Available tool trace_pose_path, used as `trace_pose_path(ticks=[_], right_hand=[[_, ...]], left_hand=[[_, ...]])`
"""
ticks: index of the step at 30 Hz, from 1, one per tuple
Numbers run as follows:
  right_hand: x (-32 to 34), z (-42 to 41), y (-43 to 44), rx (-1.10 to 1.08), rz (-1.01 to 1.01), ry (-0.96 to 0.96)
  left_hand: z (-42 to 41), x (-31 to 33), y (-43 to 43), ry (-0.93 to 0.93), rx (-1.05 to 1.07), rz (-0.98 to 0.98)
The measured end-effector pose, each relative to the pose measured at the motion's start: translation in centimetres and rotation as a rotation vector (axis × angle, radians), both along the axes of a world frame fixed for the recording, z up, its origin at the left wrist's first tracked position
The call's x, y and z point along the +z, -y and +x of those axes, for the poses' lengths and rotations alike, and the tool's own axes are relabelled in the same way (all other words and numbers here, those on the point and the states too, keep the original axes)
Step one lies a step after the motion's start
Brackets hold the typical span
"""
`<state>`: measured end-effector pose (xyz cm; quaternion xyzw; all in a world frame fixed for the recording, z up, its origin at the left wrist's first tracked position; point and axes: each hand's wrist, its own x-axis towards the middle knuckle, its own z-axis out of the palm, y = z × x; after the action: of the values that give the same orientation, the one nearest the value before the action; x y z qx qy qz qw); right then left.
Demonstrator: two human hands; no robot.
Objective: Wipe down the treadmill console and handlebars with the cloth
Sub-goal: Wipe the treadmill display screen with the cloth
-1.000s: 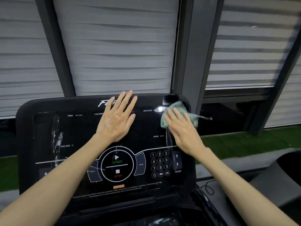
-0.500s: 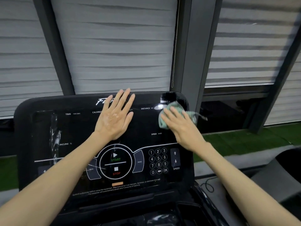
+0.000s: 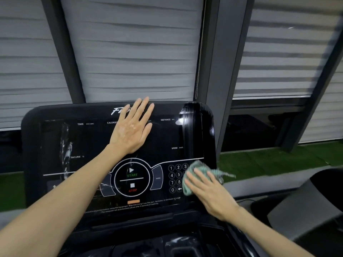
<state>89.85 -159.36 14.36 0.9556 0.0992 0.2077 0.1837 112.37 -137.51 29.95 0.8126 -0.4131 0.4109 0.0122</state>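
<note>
The console [image 3: 163, 135] was glossy black, smeared with pale streaks down its left side and shining at its top right corner. The cloth [image 3: 203, 166], teal, crumpled and frayed along one edge, lay on the console's lower right, over the right of the keypad [image 3: 175, 178]. The right grip [image 3: 209, 193] pressed it flat with straight fingers, released, clasping nothing. The left grip [image 3: 130, 129] lay flat and released, fingers spread, on the console's upper middle, covering part of a white script logo [image 3: 117, 110] beginning with F. I could read TIME, CALORIES, DISTANCE km, SPEED km/h, INCLINE %, START, STOP and MODE; the fine print along the bottom was blurred.
</note>
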Motion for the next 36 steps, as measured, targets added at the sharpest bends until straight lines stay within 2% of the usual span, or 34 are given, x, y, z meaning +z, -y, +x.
trace_pose_path(ticks=[3, 7, 9, 15, 18, 22, 25, 29, 33, 36], right_hand=[[-2.9, -2.1, 1.0, 0.032, -0.140, -0.104], [-0.5, -0.9, 2.4, 0.050, -0.247, -0.170], [2.3, 0.9, 2.8, 0.044, -0.215, -0.123], [14.2, 7.5, 3.4, -0.075, 0.047, 0.113], [16.8, 9.4, 2.9, -0.104, 0.069, 0.186], [12.6, 8.1, 1.3, -0.045, 0.113, 0.218], [6.2, 4.6, 0.4, 0.043, 0.035, 0.089], [-1.4, -0.2, 0.0, 0.100, -0.188, -0.142], [-0.9, -0.2, 1.3, 0.176, -0.316, -0.173], [3.4, 2.0, 1.4, 0.178, -0.270, -0.168]], left_hand=[[0.0, 0.0, -0.1, -0.003, 0.000, 0.000], [0.1, -0.1, 0.0, 0.002, -0.004, -0.002], [0.1, -0.1, 0.0, 0.002, -0.004, -0.002], [0.0, 0.0, 0.0, -0.008, -0.015, 0.000], [0.0, -0.1, 0.0, -0.006, -0.014, -0.001], [0.2, -0.2, 0.0, -0.009, -0.014, 0.000], [0.2, -0.1, 0.0, -0.010, -0.014, 0.000], [0.2, -0.1, 0.0, -0.006, -0.015, -0.006], [0.1, -0.2, 0.0, 0.001, -0.014, -0.006], [0.2, -0.2, 0.0, 0.004, -0.013, -0.007]])
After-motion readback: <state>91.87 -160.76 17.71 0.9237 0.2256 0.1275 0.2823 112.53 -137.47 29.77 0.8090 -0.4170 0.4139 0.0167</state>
